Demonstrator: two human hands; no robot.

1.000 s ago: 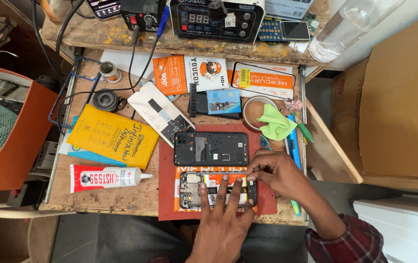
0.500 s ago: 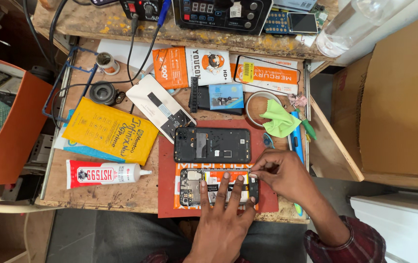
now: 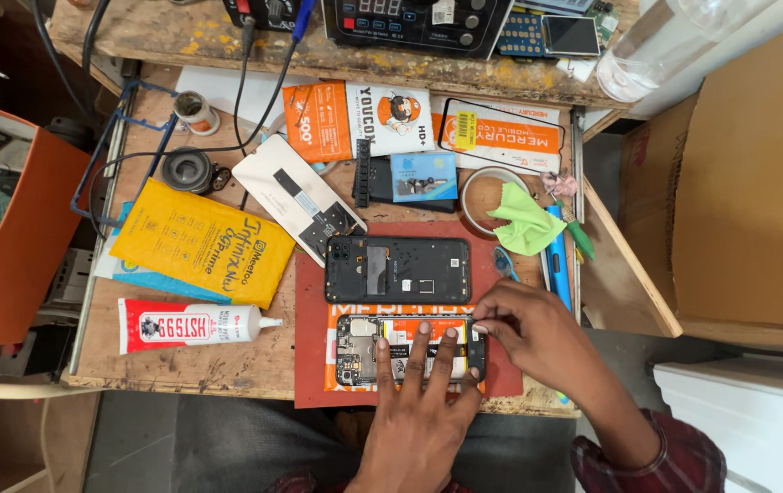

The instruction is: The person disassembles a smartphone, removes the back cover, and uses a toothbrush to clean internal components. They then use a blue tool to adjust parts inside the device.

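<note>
At the far left of the wooden bench [image 3: 191, 365] lies a red-and-white glue tube [image 3: 193, 325], and above it a yellow padded pouch [image 3: 193, 243], both well apart from the work. Further right, on the red mat [image 3: 311, 310], a black phone back shell [image 3: 398, 270] lies flat with its inside up, and just below it sits the opened phone [image 3: 410, 350], circuit board and orange-labelled battery exposed, resting on an orange printed sheet near the bench's front edge. The left hand [image 3: 419, 402] lies flat and open on that phone, fingers spread across the battery, pressing it down rather than gripping. The right hand [image 3: 537, 330] comes in from the right with fingertips pinched together at the phone's right end; whether they hold a small part or tool I cannot tell. The phone looks light and stiff but fragile, with bare connectors and thin flex cables, so it is probably best held by its frame edges or steadied on the battery. Beyond the right hand lie a green cloth [image 3: 524, 219] and a blue pen-like tool [image 3: 558, 265].
</note>
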